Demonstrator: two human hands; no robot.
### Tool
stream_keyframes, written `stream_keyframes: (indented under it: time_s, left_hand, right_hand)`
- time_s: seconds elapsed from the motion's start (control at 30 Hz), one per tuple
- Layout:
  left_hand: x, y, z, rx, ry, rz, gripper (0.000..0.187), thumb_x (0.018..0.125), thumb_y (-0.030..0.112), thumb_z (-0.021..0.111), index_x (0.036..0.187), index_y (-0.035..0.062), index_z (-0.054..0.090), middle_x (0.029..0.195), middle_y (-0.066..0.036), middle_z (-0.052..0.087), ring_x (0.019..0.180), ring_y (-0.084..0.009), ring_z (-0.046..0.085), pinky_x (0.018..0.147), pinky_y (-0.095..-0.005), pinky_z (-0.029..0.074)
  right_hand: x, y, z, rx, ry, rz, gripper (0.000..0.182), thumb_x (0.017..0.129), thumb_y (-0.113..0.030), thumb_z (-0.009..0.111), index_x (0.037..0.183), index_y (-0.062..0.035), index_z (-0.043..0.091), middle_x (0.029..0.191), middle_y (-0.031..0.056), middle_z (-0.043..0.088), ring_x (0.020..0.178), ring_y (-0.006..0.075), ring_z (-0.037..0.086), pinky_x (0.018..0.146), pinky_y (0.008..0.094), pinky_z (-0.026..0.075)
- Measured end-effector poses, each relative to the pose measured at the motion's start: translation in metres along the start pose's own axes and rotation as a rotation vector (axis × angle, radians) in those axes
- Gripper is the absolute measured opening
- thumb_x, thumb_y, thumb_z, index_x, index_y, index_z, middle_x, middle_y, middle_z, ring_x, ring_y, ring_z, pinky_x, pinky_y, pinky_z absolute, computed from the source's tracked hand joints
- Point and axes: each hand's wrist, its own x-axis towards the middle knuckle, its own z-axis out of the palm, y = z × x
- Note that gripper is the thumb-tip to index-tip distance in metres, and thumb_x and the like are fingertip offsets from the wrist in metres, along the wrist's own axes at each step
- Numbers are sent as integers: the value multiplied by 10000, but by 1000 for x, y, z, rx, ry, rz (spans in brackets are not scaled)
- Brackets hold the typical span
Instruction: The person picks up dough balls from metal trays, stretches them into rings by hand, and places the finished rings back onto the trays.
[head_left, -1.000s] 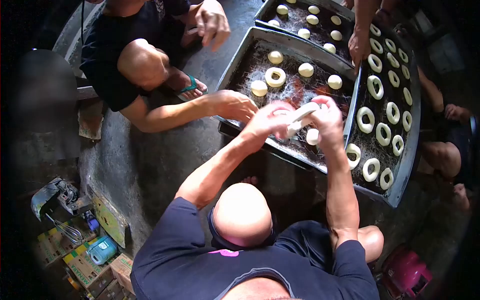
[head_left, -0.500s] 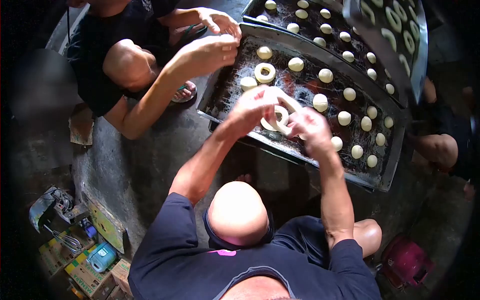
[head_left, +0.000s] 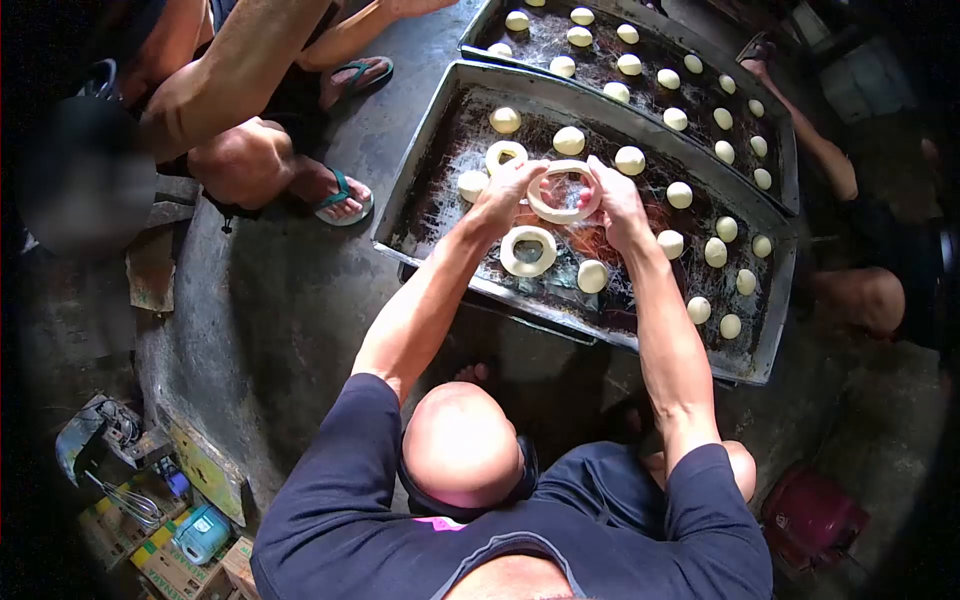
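Observation:
Between my two hands is a pale dough ring (head_left: 563, 212), stretched wide above the baking tray (head_left: 405, 205). My left hand (head_left: 512, 196) grips its left side, fingers curled round it. On the right side my right hand (head_left: 618, 203) holds it the same way. Just below my left hand lies another dough ring (head_left: 527, 251) on the tray. A smaller dough ring (head_left: 506, 155) sits behind that hand, partly covered by it, beside a dough ball (head_left: 473, 186). Another dough ball (head_left: 592, 276) rests below my right hand, and several more are spread over the tray's right half.
A second tray (head_left: 650, 92) with several dough balls adjoins the far side. At upper left, another person's arm (head_left: 235, 75) and sandalled foot (head_left: 345, 197) are close by. A whisk (head_left: 130, 500) and cardboard boxes (head_left: 170, 565) are at lower left, a dark pink object (head_left: 815, 515) at lower right.
The dough ring in my hands has become a wide, round loop held lower over the tray. The other person's hands have withdrawn from the tray's corner. A raised tray of rings has left the upper right.

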Motion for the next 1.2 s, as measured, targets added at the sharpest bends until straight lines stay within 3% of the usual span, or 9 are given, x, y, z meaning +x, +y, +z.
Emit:
stream_keyframes:
  time_s: [0.1,0.23,0.33,0.47,0.5,0.6,0.77,0.9,1.2]
  left_hand:
    - [14,-8,1,37,-29,-39,404,927,343,557,1230,78,517,1224,-82,546,1120,-205,549,918,-407,493]
    - [36,-29,-22,655,159,123,406,904,339,576,1194,58,543,1220,-124,548,1090,-223,563,864,-411,510]
    - [14,8,-41,1182,421,574,261,881,226,551,1055,47,625,958,-217,603,836,-316,619,727,-380,526]
    - [8,9,-77,1651,354,340,303,831,270,574,1008,27,615,932,-223,595,898,-372,584,785,-446,497]
    - [6,4,-80,1611,345,509,300,815,291,595,940,18,582,894,-211,600,867,-354,589,766,-433,482]
    - [-22,8,-73,1246,152,199,365,797,325,661,877,9,497,838,-184,586,765,-294,586,701,-414,458]
    - [-67,4,-43,37,27,147,351,881,193,629,1119,-55,553,999,-107,640,907,-198,630,772,-300,517]
    - [-78,-7,-34,404,43,339,345,908,188,609,1168,-38,586,1047,-112,646,940,-149,615,817,-276,513]
    - [-94,17,11,109,-84,379,544,827,31,624,1312,-18,383,1028,-120,618,939,-155,608,825,-301,508]
  right_hand:
    - [28,24,-2,-168,9,-142,478,920,-491,480,853,-32,596,752,79,598,631,148,572,581,310,475]
    - [24,8,2,-614,12,-46,474,919,-421,443,967,21,608,934,250,631,860,399,626,803,453,478]
    - [21,22,-6,-992,160,-377,404,889,-339,488,1122,-24,586,1090,245,603,1004,395,588,851,466,472]
    - [-19,6,16,-711,79,-343,355,856,-286,582,1087,-19,610,955,177,676,893,284,657,809,363,507]
    - [-20,12,19,-677,20,-373,347,860,-265,580,1103,-19,609,954,173,677,890,278,657,802,352,509]
    - [-28,19,28,-616,-29,-372,351,873,-260,580,1127,-20,607,941,147,684,880,227,657,793,323,507]
    - [-56,38,55,-175,-203,-275,464,881,-205,612,1262,37,503,982,119,670,782,132,617,717,278,503]
    - [-81,29,61,-50,-97,-325,362,859,-62,628,1197,34,539,909,80,655,733,87,591,639,219,490]
    - [-104,2,46,2,-118,-403,327,802,-49,669,1079,4,505,894,88,636,789,120,617,689,263,519]
